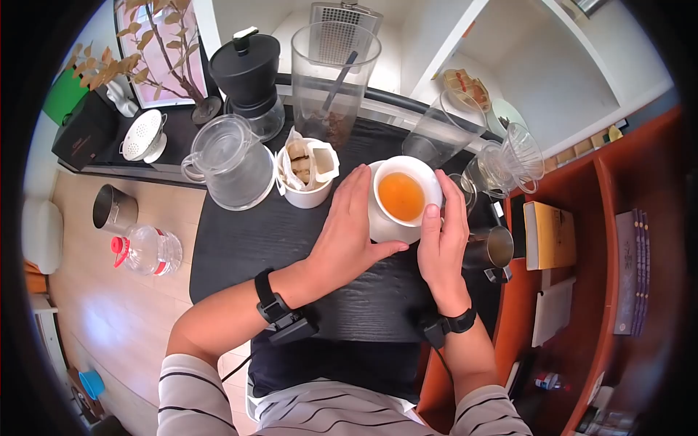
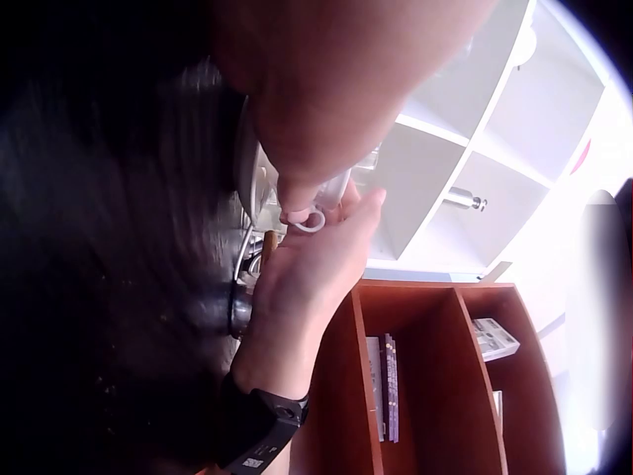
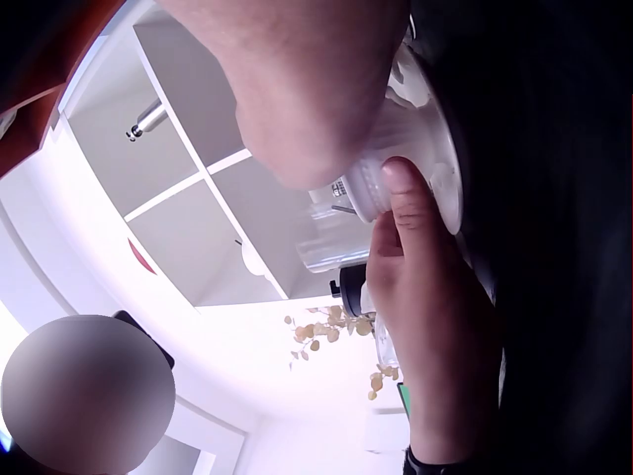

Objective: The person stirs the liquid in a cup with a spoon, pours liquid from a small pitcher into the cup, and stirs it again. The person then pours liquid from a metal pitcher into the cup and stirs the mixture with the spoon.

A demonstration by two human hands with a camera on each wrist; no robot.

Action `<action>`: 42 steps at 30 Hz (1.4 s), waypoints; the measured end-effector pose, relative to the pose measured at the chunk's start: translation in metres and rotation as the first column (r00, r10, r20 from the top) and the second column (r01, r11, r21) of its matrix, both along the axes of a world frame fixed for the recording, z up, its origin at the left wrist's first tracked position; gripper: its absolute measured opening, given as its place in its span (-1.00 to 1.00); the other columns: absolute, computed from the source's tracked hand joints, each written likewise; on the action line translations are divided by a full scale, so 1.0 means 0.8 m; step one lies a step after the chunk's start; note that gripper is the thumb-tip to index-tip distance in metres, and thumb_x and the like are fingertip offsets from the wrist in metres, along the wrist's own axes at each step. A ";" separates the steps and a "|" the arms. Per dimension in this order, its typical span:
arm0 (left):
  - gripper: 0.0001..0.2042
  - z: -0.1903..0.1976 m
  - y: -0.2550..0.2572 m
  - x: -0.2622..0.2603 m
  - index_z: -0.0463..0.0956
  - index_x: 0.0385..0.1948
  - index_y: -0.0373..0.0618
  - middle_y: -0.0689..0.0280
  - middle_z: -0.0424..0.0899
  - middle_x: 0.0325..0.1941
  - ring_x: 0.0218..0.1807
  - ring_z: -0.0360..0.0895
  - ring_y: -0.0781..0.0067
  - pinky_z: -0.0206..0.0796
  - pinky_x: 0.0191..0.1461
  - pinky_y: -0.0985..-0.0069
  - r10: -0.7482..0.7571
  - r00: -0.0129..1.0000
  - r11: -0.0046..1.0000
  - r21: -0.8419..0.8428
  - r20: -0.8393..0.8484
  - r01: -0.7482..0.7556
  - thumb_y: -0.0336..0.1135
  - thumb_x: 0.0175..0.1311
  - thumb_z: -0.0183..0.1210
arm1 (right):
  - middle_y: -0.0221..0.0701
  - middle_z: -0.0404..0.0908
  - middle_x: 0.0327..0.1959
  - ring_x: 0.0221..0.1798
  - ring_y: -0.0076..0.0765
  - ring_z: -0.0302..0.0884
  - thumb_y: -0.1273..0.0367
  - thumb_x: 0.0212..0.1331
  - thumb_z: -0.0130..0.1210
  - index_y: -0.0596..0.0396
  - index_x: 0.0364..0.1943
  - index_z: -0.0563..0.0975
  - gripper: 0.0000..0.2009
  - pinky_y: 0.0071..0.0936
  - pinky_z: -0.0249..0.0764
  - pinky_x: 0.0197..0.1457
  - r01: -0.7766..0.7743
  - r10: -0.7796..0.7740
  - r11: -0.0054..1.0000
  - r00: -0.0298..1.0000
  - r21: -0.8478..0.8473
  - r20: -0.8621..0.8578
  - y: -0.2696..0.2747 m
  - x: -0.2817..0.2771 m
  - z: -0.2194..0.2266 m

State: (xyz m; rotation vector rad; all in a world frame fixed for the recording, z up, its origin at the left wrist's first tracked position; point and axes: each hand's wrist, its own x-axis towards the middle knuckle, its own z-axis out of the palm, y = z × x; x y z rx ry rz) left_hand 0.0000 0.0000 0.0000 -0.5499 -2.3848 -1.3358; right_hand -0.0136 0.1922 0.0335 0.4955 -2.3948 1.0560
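A white cup (image 1: 400, 192) of orange-brown liquid stands on a white saucer (image 1: 379, 229) in the head view. Along the left side lies my left hand (image 1: 349, 227), fingers extended, fingertips right by the cup and thumb reaching along the saucer's front edge. My right hand (image 1: 445, 243) flanks the other side, fingers stretched along the cup and thumb at its near rim. A small ring handle (image 2: 311, 222) shows between the hands in the left wrist view. From the right wrist, the left thumb and fingers lie close against the white saucer (image 3: 435, 104); the undersides are mostly hidden.
Left on the black table (image 1: 240, 254) are a glass pitcher (image 1: 231, 167) and a white cup with a paper filter (image 1: 309, 174). Behind stand a grinder (image 1: 247, 80) and a tall clear container (image 1: 334, 80). A glass dripper (image 1: 525, 160) and metal cup (image 1: 491, 248) stand right.
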 end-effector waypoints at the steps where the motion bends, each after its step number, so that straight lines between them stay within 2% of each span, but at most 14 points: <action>1: 0.25 0.001 0.000 0.001 -0.06 0.61 -0.39 -0.22 0.13 0.65 0.65 0.15 -0.28 0.10 0.68 0.02 -0.008 1.000 1.000 0.016 0.014 0.008 -0.17 -0.04 0.71 | 0.11 0.46 0.41 0.41 0.20 0.50 0.17 0.65 -0.02 0.36 0.45 0.38 -0.46 -0.07 0.40 0.49 -0.012 0.012 1.000 1.000 -0.008 0.021 -0.001 0.001 0.001; 8: 0.28 0.005 0.000 -0.002 -0.06 0.62 -0.38 -0.18 0.19 0.62 0.64 0.19 -0.25 0.12 0.68 0.01 -0.021 1.000 1.000 0.014 0.002 0.021 -0.13 -0.07 0.73 | 0.09 0.47 0.40 0.40 0.16 0.52 0.18 0.65 -0.02 0.36 0.47 0.36 -0.45 -0.09 0.43 0.45 -0.021 0.027 0.996 0.998 -0.091 0.065 0.002 0.001 -0.002; 11: 0.28 0.008 0.002 0.000 -0.05 0.62 -0.37 -0.15 0.24 0.60 0.62 0.25 -0.21 0.18 0.65 0.04 -0.020 1.000 1.000 0.024 0.011 0.020 -0.12 -0.08 0.74 | 0.07 0.50 0.38 0.34 0.10 0.57 0.18 0.65 -0.01 0.37 0.48 0.35 -0.45 -0.19 0.54 0.33 -0.019 0.026 0.994 0.997 -0.111 0.070 0.002 0.001 0.000; 14: 0.27 0.009 0.008 -0.002 -0.04 0.62 -0.36 -0.14 0.26 0.59 0.59 0.30 -0.17 0.23 0.62 0.08 0.003 1.000 0.999 0.045 0.006 -0.004 -0.12 -0.07 0.74 | 0.07 0.51 0.36 0.32 0.08 0.59 0.18 0.65 -0.01 0.36 0.48 0.35 -0.45 -0.21 0.56 0.30 -0.041 0.067 0.982 0.988 -0.182 0.141 0.004 -0.001 -0.004; 16: 0.26 0.012 0.013 -0.002 -0.03 0.61 -0.37 -0.14 0.26 0.59 0.58 0.33 -0.13 0.26 0.61 0.11 0.041 0.999 0.998 0.045 0.004 -0.042 -0.13 -0.06 0.73 | 0.05 0.54 0.33 0.30 0.05 0.61 0.18 0.66 -0.02 0.37 0.47 0.36 -0.46 -0.22 0.56 0.28 -0.054 0.073 0.981 0.992 -0.186 0.101 0.002 -0.006 -0.005; 17: 0.26 0.014 0.014 -0.003 -0.03 0.61 -0.37 -0.14 0.26 0.59 0.58 0.33 -0.13 0.26 0.61 0.11 0.043 0.999 0.998 0.044 -0.001 -0.043 -0.13 -0.06 0.73 | 0.05 0.55 0.33 0.30 0.04 0.61 0.18 0.66 -0.04 0.37 0.46 0.37 -0.46 -0.22 0.56 0.28 -0.053 0.085 0.970 0.988 -0.238 0.126 0.002 -0.008 -0.006; 18: 0.26 0.016 0.014 -0.005 -0.06 0.61 -0.41 -0.20 0.25 0.58 0.59 0.29 -0.22 0.22 0.62 0.06 0.021 1.000 0.998 0.053 0.004 -0.021 -0.13 -0.04 0.72 | 0.05 0.56 0.33 0.29 0.03 0.62 0.18 0.67 -0.05 0.37 0.46 0.38 -0.46 -0.22 0.56 0.27 -0.050 0.098 0.956 0.983 -0.289 0.155 0.001 -0.008 -0.006; 19: 0.26 0.017 0.014 -0.005 -0.08 0.60 -0.45 -0.26 0.23 0.57 0.60 0.24 -0.30 0.18 0.64 0.00 -0.001 1.000 0.998 0.061 0.013 0.000 -0.13 -0.02 0.71 | 0.05 0.56 0.33 0.29 0.03 0.62 0.18 0.67 -0.05 0.37 0.46 0.38 -0.46 -0.22 0.56 0.27 -0.051 0.100 0.955 0.983 -0.291 0.156 0.002 -0.008 -0.006; 23: 0.25 0.014 0.012 -0.007 -0.07 0.60 -0.43 -0.25 0.23 0.57 0.60 0.25 -0.29 0.20 0.63 0.01 0.024 0.998 0.998 0.059 0.059 -0.028 -0.13 -0.01 0.71 | 0.06 0.57 0.33 0.29 0.04 0.63 0.17 0.68 -0.08 0.38 0.45 0.39 -0.47 -0.21 0.54 0.30 -0.068 0.100 0.966 0.988 -0.251 0.116 0.004 -0.009 -0.008; 29: 0.20 0.013 -0.003 -0.006 -0.02 0.59 -0.39 -0.21 0.26 0.56 0.59 0.28 -0.25 0.24 0.61 0.03 -0.036 0.996 0.998 0.050 0.083 0.032 -0.14 0.01 0.70 | 0.08 0.57 0.33 0.33 0.10 0.61 0.19 0.70 -0.12 0.39 0.45 0.39 -0.48 -0.17 0.49 0.39 -0.087 0.113 0.975 0.986 -0.205 0.119 0.007 -0.009 -0.002; 31: 0.16 0.013 -0.004 -0.006 0.03 0.61 -0.29 -0.08 0.30 0.59 0.59 0.34 -0.05 0.26 0.61 0.15 -0.042 0.996 0.996 0.082 0.081 0.036 -0.23 0.00 0.70 | 0.08 0.57 0.34 0.34 0.11 0.61 0.19 0.70 -0.12 0.40 0.44 0.39 -0.48 -0.17 0.48 0.41 -0.082 0.108 0.977 0.987 -0.198 0.122 0.007 -0.009 -0.003; 35: 0.14 0.014 -0.004 -0.005 0.04 0.60 -0.30 -0.07 0.33 0.56 0.57 0.36 -0.05 0.28 0.59 0.14 -0.043 0.998 0.996 0.081 0.054 0.039 -0.24 0.03 0.69 | 0.09 0.57 0.35 0.37 0.13 0.59 0.19 0.71 -0.13 0.37 0.45 0.40 -0.49 -0.15 0.46 0.43 -0.054 0.075 0.985 0.990 -0.163 0.121 0.006 -0.009 -0.004; 37: 0.13 0.013 -0.005 -0.005 0.02 0.57 -0.39 -0.20 0.29 0.54 0.57 0.30 -0.24 0.23 0.61 0.05 -0.062 0.995 0.993 0.102 0.083 0.053 -0.18 0.05 0.68 | 0.09 0.57 0.35 0.38 0.13 0.59 0.20 0.71 -0.13 0.36 0.46 0.40 -0.49 -0.15 0.46 0.44 -0.048 0.067 0.987 0.991 -0.155 0.119 0.006 -0.007 -0.004; 42: 0.12 0.011 -0.003 -0.006 0.02 0.56 -0.42 -0.21 0.27 0.56 0.58 0.28 -0.25 0.20 0.63 0.07 -0.044 0.995 0.993 0.116 0.089 0.033 -0.17 0.08 0.66 | 0.07 0.58 0.36 0.39 0.09 0.59 0.26 0.70 -0.13 0.31 0.47 0.42 -0.53 -0.15 0.45 0.46 -0.014 0.042 0.985 0.986 -0.174 0.163 0.007 -0.009 -0.009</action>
